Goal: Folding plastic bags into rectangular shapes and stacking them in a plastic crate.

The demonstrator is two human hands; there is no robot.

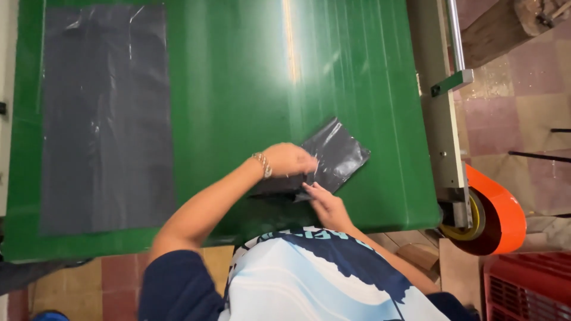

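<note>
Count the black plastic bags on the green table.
2. One large bag lies spread flat on the left part of the green table. One small folded bag lies near the front edge, under the left hand and right hand. Further layers may be hidden.

— Position of the table (238,71)?

— It fills the middle of the view, directly before the person. A large flat sheet (107,119) lies on its left part, well apart from the hands.

— And the hands?

— Both are at the near edge, right of centre. The left hand (289,159) rests on a small folded bag (333,156) lying on the table; the right hand (324,205) touches the bag's near corner.

— To the right?

— A metal frame (443,119) runs along the table's right side. A tape roll (491,220) sits at the frame's near end, with a crate (529,288) just nearer than it, on the floor.
</note>
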